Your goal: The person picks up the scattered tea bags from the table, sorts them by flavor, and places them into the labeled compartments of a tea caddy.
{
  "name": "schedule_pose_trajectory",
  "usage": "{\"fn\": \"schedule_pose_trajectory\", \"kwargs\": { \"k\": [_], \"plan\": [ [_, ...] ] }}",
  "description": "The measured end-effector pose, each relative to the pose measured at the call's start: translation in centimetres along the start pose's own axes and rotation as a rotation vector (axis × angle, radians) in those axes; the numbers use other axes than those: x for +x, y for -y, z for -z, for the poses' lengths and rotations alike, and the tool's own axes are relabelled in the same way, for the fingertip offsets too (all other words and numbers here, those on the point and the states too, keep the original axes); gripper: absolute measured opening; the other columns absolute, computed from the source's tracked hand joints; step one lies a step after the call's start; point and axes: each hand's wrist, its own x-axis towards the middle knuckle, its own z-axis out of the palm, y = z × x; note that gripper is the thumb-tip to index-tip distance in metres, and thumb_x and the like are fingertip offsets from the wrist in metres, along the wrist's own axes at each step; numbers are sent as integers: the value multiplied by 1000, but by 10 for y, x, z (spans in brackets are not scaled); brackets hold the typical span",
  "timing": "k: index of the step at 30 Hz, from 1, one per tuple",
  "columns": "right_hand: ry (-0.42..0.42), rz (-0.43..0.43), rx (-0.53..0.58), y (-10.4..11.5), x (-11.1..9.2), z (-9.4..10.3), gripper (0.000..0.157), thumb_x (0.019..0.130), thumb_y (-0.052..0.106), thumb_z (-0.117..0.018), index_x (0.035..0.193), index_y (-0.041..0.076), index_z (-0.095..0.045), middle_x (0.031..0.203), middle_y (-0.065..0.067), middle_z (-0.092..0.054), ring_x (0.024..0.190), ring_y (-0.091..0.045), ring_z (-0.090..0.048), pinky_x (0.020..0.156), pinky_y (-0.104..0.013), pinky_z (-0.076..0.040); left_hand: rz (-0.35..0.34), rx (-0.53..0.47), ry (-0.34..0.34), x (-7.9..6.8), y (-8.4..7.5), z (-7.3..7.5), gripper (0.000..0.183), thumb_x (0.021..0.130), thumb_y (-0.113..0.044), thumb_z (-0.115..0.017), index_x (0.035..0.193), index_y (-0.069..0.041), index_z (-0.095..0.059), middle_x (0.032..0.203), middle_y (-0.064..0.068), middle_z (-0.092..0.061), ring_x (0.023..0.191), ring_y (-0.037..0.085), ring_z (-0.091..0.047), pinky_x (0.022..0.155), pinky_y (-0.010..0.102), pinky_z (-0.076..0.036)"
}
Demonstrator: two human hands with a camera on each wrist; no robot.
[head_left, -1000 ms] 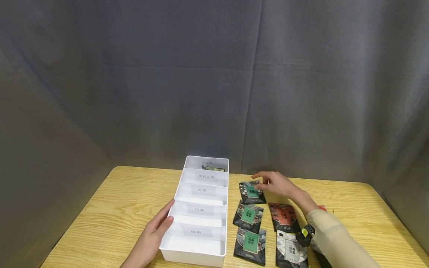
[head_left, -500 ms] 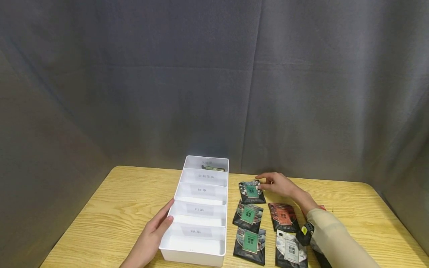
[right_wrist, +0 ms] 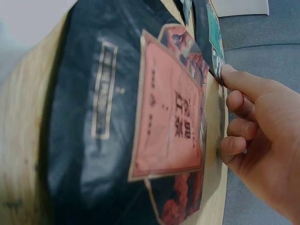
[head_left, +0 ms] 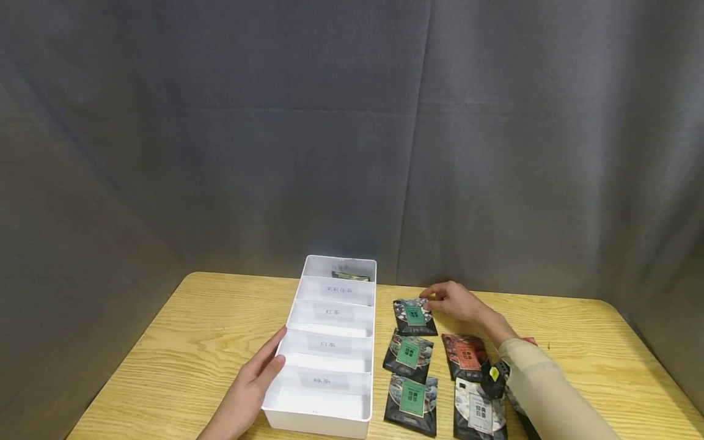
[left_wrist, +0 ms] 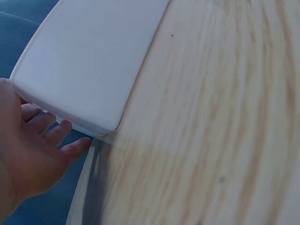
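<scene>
A long white divided box (head_left: 319,425) with paper labels lies across the middle in the head view. My left hand (head_left: 247,385) rests against its left rim, fingers relaxed; the left wrist view shows the fingers loosely spread beside the box edge. At the back right, my right hand (head_left: 459,304) pinches the right edge of a black tea bag packet with a green label (head_left: 414,316), which still lies on the table. In the right wrist view the thumb lies on that packet's corner (right_wrist: 216,51), the other fingers curled.
Two green-labelled packets (head_left: 408,354) lie nearer, right of the box. A red-labelled packet (head_left: 464,354) and a white one (head_left: 477,409) lie under the right forearm, with another partly hidden. A packet stands in the box's far compartment (head_left: 351,277). Grey curtain (head_left: 330,153) hangs behind.
My right fingers have drawn slightly right, from above the far green-labelled packet to its right edge. The left hand and the box stay in place.
</scene>
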Motion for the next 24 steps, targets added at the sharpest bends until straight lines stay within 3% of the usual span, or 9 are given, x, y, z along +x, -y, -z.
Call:
{"fn": "schedule_pose_trajectory", "kwargs": {
  "k": [7, 16, 24],
  "plan": [
    [-86, -25, 21, 2, 0, -3, 10, 96, 18, -66, 100, 11, -72, 83, 0, -60, 73, -15, -48, 60, -26, -39, -11, -7, 11, 0, 1, 0, 51, 107, -29, -44, 156, -21, -32, 163, 9, -26, 149, 27, -25, 120, 49, -25],
    [-128, -13, 100, 11, -8, -4, 13, 98, 18, -63, 96, 10, -73, 72, -1, -58, 64, -16, -48, 56, -27, -40, 5, -11, 16, 0, 1, 3, 51, 107, -31, -44, 156, -23, -32, 164, 7, -25, 150, 26, -23, 121, 47, -23],
    [-148, 4, 86, 31, -14, 4, 15, 98, 18, -62, 96, 10, -74, 62, 1, -52, 52, -12, -40, 45, -24, -30, 2, -22, 13, -1, 2, 5, 51, 107, -32, -44, 156, -23, -32, 165, 10, -22, 150, 30, -22, 119, 48, -23]
  ]
}}
